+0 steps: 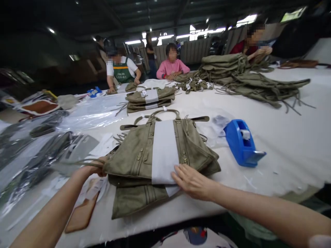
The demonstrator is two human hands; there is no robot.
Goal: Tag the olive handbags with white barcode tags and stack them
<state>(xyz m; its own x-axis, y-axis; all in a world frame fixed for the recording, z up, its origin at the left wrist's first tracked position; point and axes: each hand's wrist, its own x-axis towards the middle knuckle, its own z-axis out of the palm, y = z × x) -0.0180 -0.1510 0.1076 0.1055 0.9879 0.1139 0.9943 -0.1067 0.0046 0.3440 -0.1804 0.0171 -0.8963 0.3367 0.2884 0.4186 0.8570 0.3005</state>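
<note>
An olive-green handbag (134,155) lies flat in front of me on top of another olive bag (137,203), its handles pointing away. Around its middle runs a white paper band (165,148). My right hand (191,181) rests on the band's lower right edge, fingers stretched out and pressing lightly. At the bag's left side, my left hand (99,167) grips the edge, with its fingertips partly hidden. A thin olive strap (80,162) passes over that hand's wrist. Right of the bag stands a blue tape dispenser (239,143).
Behind the handbag sit stacked banded bags (151,100). Olive bags (266,86) are piled at the far right; plastic-wrapped bags (41,165) lie left. A brown phone-shaped item (81,215) lies near the front edge. Several people (172,65) work across the white table (289,137).
</note>
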